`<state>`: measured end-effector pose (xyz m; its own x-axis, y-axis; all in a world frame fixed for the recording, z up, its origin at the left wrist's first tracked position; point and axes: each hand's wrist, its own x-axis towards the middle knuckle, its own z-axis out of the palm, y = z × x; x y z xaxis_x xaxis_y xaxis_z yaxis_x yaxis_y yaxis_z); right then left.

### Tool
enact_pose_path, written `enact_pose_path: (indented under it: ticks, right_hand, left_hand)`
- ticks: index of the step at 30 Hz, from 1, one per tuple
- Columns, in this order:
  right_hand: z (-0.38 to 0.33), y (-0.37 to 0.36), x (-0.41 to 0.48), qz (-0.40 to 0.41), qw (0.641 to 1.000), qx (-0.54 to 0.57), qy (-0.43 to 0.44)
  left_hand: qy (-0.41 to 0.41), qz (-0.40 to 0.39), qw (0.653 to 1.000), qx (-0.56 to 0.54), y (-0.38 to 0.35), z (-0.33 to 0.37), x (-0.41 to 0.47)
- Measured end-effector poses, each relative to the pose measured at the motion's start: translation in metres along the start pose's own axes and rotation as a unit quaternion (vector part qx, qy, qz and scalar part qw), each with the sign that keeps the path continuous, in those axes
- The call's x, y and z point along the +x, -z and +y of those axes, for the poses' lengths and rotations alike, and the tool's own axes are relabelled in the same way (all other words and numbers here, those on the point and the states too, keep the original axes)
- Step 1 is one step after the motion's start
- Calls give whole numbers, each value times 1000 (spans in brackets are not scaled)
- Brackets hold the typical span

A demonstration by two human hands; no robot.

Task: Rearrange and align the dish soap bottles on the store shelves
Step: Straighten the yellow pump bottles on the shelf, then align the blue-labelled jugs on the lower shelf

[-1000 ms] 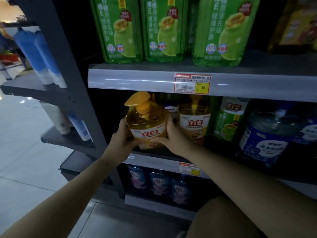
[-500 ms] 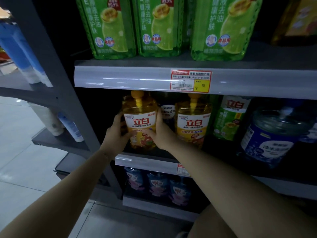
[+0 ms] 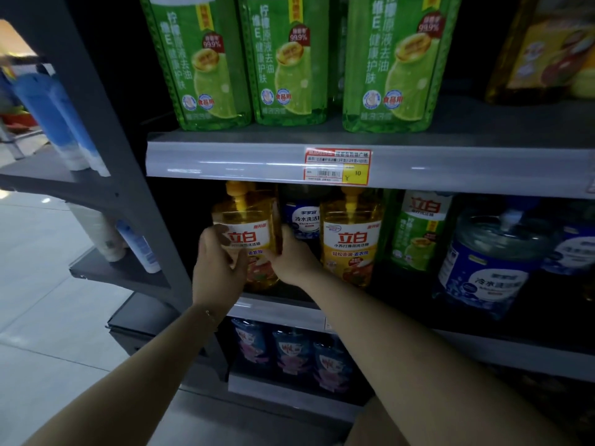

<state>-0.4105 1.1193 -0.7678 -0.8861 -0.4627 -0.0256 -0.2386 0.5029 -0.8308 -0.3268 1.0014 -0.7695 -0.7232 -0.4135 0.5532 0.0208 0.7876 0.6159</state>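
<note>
Yellow bottle [image 3: 246, 233] with white-and-red label; green bottles [image 3: 289, 59] above; grey shelf [image 3: 225, 162].

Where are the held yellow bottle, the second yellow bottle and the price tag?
held yellow bottle [image 3: 250, 236]: head view, white label.
second yellow bottle [image 3: 351, 239]: head view, white label.
price tag [image 3: 337, 165]: head view, its middle.

One wide-angle camera, worn on the head, faces the store shelves [image 3: 257, 162] from close range, tilted slightly downward. Both forearms [image 3: 402, 349] enter from 6 o'clock; the shelf upright [image 3: 106, 140] and floor [image 3: 38, 317] lie toward 9 o'clock.
</note>
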Motion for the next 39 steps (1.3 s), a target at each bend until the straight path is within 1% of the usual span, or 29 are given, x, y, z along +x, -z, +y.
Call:
enact_pose_path:
  ticks: [2, 4, 5, 6, 8, 10, 11, 13, 15, 16, 18, 20, 24, 26, 29, 32, 36, 39]
  right_hand:
    - [3, 5, 2, 0, 996, 64, -56]
    - [4, 10, 5, 31, 985, 135, -102]
    - [8, 12, 6, 51, 981, 155, -109]
    - [11, 12, 8, 62, 980, 152, -108]
    - [17, 13, 6, 60, 990, 93, -92]
    - [22, 18, 1, 79, 993, 46, -69]
    - [26, 22, 0, 95, 992, 45, -63]
    - [36, 33, -2, 127, 986, 51, -90]
    - [48, 45, -2, 155, 975, 67, -146]
    - [53, 51, -2, 160, 971, 67, -163]
    - [59, 62, -3, 153, 973, 52, -162]
    - [58, 67, -1, 134, 980, 45, -141]
    - [48, 63, 20, 93, 990, 80, -68]
    - [47, 64, 36, 78, 988, 111, -70]
    - [53, 65, 52, 69, 976, 183, -95]
    - [69, 59, 65, 60, 964, 235, -107]
    - [61, 53, 47, 68, 961, 258, -71]
    - [65, 50, 23, 38, 966, 243, -78]
  left_hand:
    - [-28, -52, 998, 2, -6, 14, -2]
    - [-51, -115, 992, -18, -14, 29, -2]
    - [-59, -138, 988, -27, -19, 37, -2]
    - [-66, -153, 986, -30, -24, 44, 0]
    - [-61, -165, 984, -35, -33, 56, 3]
    - [-26, -178, 982, -51, -42, 65, 7]
    - [-4, -184, 981, -60, -47, 68, 9]
    - [44, -188, 978, -79, -58, 75, 15]
    - [103, -192, 969, -116, -69, 79, 22]
    - [135, -196, 962, -136, -76, 79, 27]
    - [193, -207, 945, -162, -91, 76, 37]
    - [240, -204, 933, -174, -104, 72, 48]
    - [327, -179, 907, -196, -126, 63, 65]
    - [350, -161, 901, -199, -134, 66, 69]
    - [356, -139, 905, -186, -142, 76, 63]
    - [344, -103, 915, -183, -153, 74, 53]
    - [324, -74, 909, -253, -158, 61, 43]
    - [298, -47, 894, -330, -166, 51, 36]
